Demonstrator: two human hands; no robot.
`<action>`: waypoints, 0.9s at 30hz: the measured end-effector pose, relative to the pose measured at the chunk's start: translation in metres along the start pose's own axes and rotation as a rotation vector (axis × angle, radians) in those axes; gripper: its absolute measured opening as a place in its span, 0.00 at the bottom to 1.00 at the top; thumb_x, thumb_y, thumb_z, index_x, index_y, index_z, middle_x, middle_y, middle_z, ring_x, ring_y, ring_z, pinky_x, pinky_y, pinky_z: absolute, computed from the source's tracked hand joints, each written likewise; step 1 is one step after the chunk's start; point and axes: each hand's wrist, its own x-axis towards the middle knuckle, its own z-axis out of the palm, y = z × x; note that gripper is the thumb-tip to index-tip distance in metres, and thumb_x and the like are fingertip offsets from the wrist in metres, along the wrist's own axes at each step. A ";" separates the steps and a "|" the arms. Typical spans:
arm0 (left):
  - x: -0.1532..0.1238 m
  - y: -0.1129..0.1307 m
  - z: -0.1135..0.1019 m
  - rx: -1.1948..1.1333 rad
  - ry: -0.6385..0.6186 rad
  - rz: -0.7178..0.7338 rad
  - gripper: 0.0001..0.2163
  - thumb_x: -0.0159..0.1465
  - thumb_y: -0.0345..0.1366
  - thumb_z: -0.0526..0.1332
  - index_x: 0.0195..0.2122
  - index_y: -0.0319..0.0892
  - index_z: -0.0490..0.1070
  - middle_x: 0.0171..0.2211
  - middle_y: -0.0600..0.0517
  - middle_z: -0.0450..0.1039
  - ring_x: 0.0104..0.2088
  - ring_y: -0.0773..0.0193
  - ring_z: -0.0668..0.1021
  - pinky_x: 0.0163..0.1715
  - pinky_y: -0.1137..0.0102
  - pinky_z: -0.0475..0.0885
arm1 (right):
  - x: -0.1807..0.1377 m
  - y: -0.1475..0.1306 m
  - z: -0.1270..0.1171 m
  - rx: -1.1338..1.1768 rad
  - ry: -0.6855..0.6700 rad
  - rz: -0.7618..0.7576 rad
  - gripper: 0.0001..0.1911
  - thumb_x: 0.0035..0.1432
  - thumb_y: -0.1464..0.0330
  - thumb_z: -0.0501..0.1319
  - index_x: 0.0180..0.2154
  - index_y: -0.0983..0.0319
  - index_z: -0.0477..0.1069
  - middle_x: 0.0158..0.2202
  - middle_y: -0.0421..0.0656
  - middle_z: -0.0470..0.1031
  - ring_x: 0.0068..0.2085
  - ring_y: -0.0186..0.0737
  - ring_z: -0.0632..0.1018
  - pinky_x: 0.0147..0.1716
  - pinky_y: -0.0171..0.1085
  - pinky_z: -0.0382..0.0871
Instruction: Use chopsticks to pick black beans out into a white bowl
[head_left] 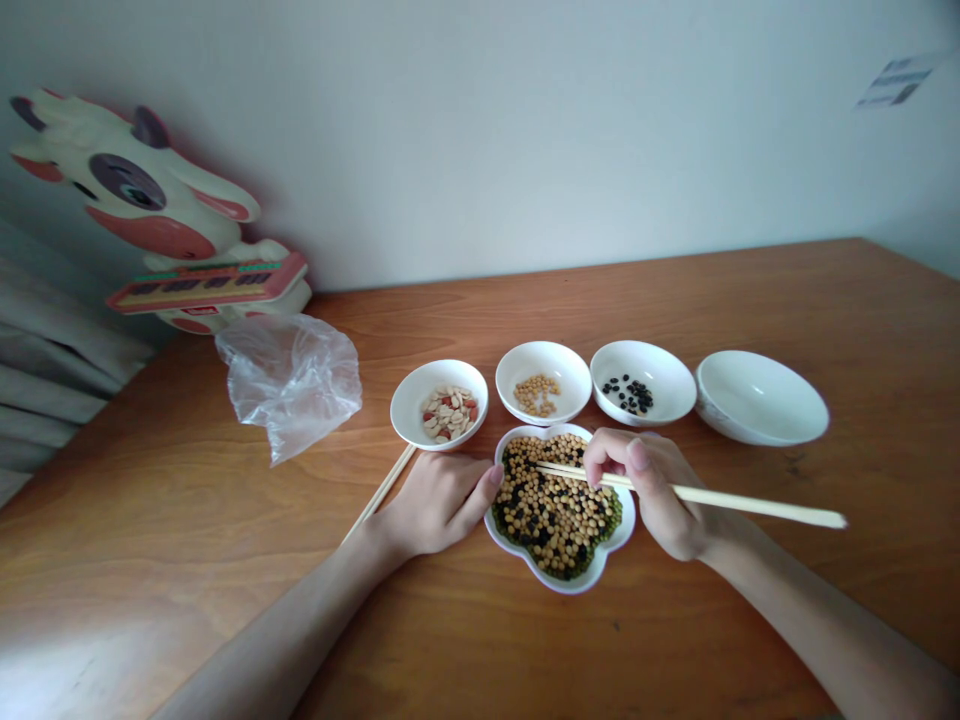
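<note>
A white flower-shaped dish [616,545] holds yellow soybeans and black beans, with green mung beans showing near its edges. My left hand [439,505] lies palm down at the dish's left side, thumb over the rim; its other fingers are partly hidden. A pair of pale wooden chopsticks [750,501] is gripped in my right hand [664,490], above the dish's right side. Their tips are among the beans in the upper part of the dish. Whether a bean is pinched between them is too small to tell.
Behind the dish stand white bowls with pumpkin seeds and reddish nuts [448,412], soybeans [536,393] and black beans [636,397], plus a bare bowl [761,398]. Other chopsticks [381,490] lie beside my left wrist. A plastic bag [289,380] and cow-shaped toy piano [180,220] sit left.
</note>
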 end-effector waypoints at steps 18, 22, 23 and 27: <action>-0.001 0.000 0.000 -0.011 -0.014 -0.014 0.20 0.79 0.39 0.44 0.29 0.42 0.60 0.26 0.53 0.68 0.25 0.66 0.68 0.32 0.67 0.61 | 0.001 0.003 0.005 0.017 0.011 -0.047 0.28 0.79 0.54 0.40 0.34 0.59 0.70 0.29 0.42 0.71 0.31 0.41 0.72 0.34 0.40 0.62; -0.001 0.001 -0.001 -0.013 -0.017 -0.016 0.20 0.79 0.39 0.43 0.29 0.42 0.59 0.26 0.53 0.68 0.25 0.66 0.68 0.32 0.67 0.60 | -0.001 0.003 0.003 0.020 0.026 -0.041 0.31 0.78 0.51 0.39 0.33 0.59 0.70 0.28 0.42 0.71 0.30 0.40 0.71 0.33 0.41 0.61; -0.001 0.001 -0.001 -0.014 -0.018 -0.015 0.20 0.79 0.39 0.43 0.29 0.42 0.59 0.26 0.53 0.68 0.25 0.66 0.68 0.32 0.67 0.60 | -0.001 0.002 0.002 0.020 0.023 -0.036 0.32 0.77 0.50 0.39 0.33 0.59 0.70 0.28 0.42 0.71 0.29 0.40 0.70 0.32 0.41 0.61; -0.001 0.001 -0.002 -0.009 -0.020 -0.020 0.20 0.79 0.40 0.44 0.29 0.42 0.59 0.26 0.54 0.67 0.25 0.67 0.67 0.32 0.67 0.60 | -0.001 -0.001 -0.003 0.026 0.009 0.006 0.34 0.76 0.46 0.38 0.32 0.59 0.69 0.28 0.41 0.70 0.29 0.40 0.69 0.32 0.41 0.60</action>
